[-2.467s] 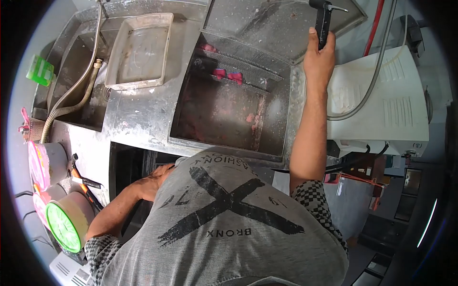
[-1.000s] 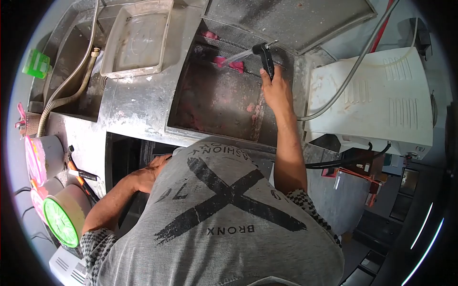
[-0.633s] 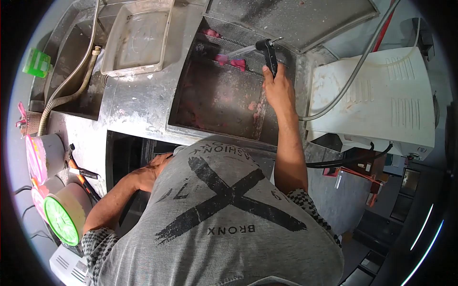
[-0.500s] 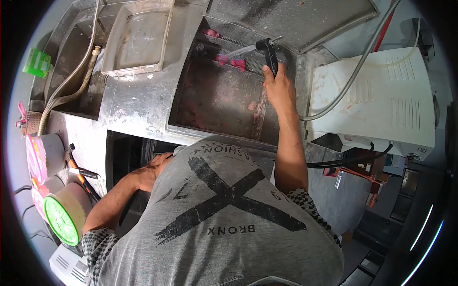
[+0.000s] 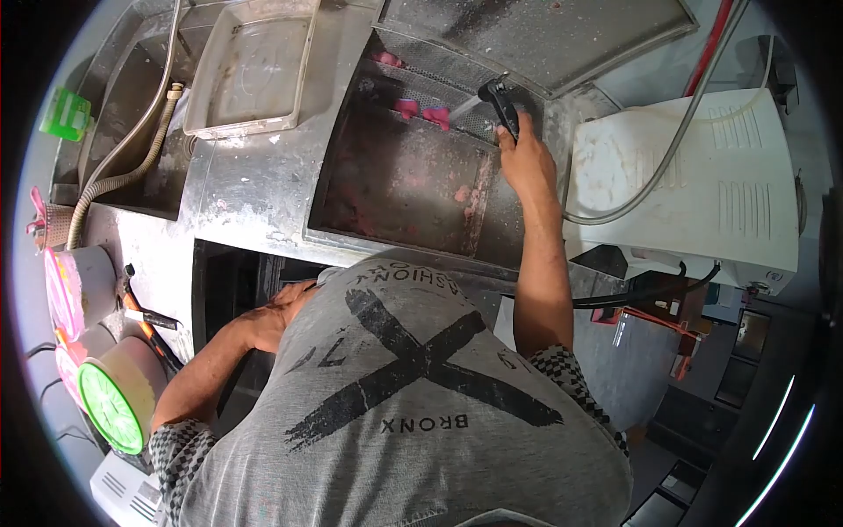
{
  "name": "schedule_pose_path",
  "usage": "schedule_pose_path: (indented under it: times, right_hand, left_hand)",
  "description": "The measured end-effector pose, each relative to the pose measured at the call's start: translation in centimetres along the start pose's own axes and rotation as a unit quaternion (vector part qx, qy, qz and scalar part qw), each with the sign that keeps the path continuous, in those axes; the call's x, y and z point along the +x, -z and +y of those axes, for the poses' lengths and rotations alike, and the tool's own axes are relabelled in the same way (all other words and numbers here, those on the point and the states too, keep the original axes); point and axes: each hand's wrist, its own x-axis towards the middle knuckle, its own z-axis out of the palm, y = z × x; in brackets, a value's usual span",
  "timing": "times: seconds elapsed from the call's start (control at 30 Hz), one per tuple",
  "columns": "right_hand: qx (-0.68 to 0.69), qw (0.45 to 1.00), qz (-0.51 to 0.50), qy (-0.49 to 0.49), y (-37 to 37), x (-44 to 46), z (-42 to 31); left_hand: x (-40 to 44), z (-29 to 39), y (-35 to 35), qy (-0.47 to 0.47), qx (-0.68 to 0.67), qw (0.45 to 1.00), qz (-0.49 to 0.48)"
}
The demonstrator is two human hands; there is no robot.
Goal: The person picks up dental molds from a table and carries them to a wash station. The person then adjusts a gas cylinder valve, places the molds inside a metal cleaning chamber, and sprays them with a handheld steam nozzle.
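Note:
My right hand [image 5: 529,162] is closed around the handle of a black spray gun [image 5: 500,110], held over the right side of an open metal basin [image 5: 404,193]. A pale jet leaves its nozzle toward the left. Small pink pieces [image 5: 435,118] sit along a perforated metal strip [image 5: 457,97] at the basin's back, near the jet; their kind I cannot make out. My left hand [image 5: 272,323] lies low against the front of my shirt by a dark opening under the counter, fingers stretched out and partly hidden, with nothing visible in it.
A raised metal lid [image 5: 536,35] stands behind the basin. At right are a white machine [image 5: 685,176] and a clear hose [image 5: 654,180]. A plastic tray [image 5: 299,88] rests at upper left beside a sink [image 5: 123,132]. Tubs with a green lid [image 5: 110,408] and pink covers stand at left.
My right hand and the spray gun have shifted slightly right, and the visible jet is shorter. The hose has swung right. My left hand stays in place.

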Motion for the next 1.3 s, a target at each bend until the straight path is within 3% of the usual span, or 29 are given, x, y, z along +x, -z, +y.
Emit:
schedule_pose_path:
  times: [0.37, 0.87, 1.3]
  right_hand:
    - [-0.067, 0.998, -0.003, 0.003, 0.7, 1.5, -0.8]
    - [-0.017, 0.999, -0.034, -0.025, 1.5, 0.0, -0.9]
    - [0.027, 0.999, 0.029, -0.031, 1.6, -1.7, 0.7]
  left_hand:
    - [-0.2, 0.2, 0.4, -0.023, 0.03, 0.999, -0.011]
    - [0.1, -1.4, -0.7, -0.059, -0.006, 0.998, 0.014]
    - [0.3, -1.2, -0.3, -0.052, -0.026, 0.998, 0.0]
